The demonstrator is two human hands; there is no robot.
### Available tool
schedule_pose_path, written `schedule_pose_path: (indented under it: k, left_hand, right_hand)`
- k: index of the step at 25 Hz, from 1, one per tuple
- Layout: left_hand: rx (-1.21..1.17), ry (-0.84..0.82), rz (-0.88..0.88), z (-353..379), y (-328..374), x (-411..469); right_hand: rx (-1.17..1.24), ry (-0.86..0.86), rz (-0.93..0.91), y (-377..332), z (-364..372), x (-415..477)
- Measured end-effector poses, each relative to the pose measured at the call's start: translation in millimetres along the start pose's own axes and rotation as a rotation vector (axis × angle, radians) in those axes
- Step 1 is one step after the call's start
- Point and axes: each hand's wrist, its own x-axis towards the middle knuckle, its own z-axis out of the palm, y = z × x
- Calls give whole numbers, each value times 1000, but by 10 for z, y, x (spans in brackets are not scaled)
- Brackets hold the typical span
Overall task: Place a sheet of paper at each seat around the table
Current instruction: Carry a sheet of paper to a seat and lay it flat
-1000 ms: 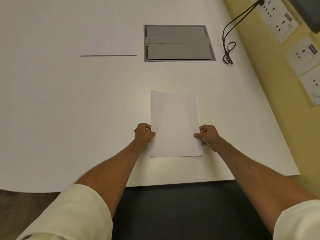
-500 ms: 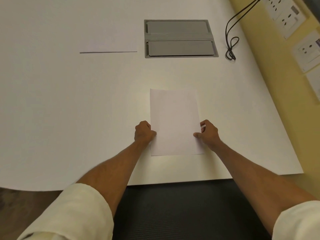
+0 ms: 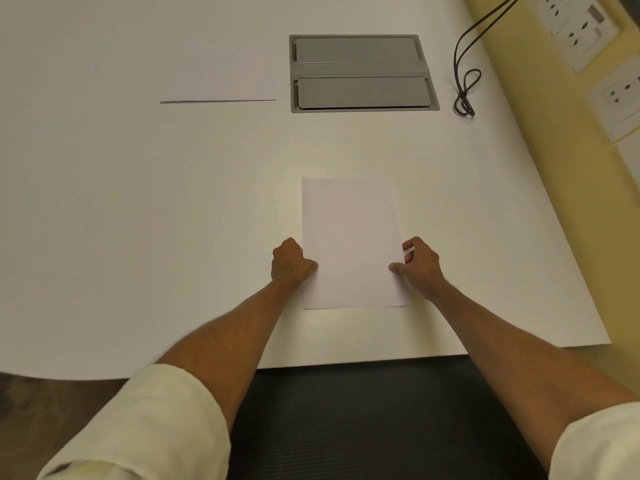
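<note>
A white sheet of paper (image 3: 351,237) lies flat on the white table (image 3: 138,237), lengthwise, a little in from the near edge. My left hand (image 3: 291,259) pinches the sheet's left edge with fingers curled. My right hand (image 3: 420,263) grips the right edge, thumb on top and fingers wrapped around the border. A second white sheet (image 3: 221,81) rests farther back on the left, its near edge showing as a thin dark line.
A grey recessed cable box (image 3: 362,72) with two lids is set into the table behind the sheet. A black cable (image 3: 464,84) loops at the table's right side, leading to wall sockets (image 3: 581,32) on the yellow wall. Dark floor lies below the near edge.
The sheet has settled slightly farther from the near edge and lies flat. Both hands stay on its sides; the right hand's fingers have loosened a little.
</note>
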Motion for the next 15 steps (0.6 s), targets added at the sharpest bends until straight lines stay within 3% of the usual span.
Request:
schedule_pose_path:
  k: [15]
  left_hand:
    - [135,-7,12,-78,23,-47]
  right_hand:
    - [-119,56,-1,8,6,-9]
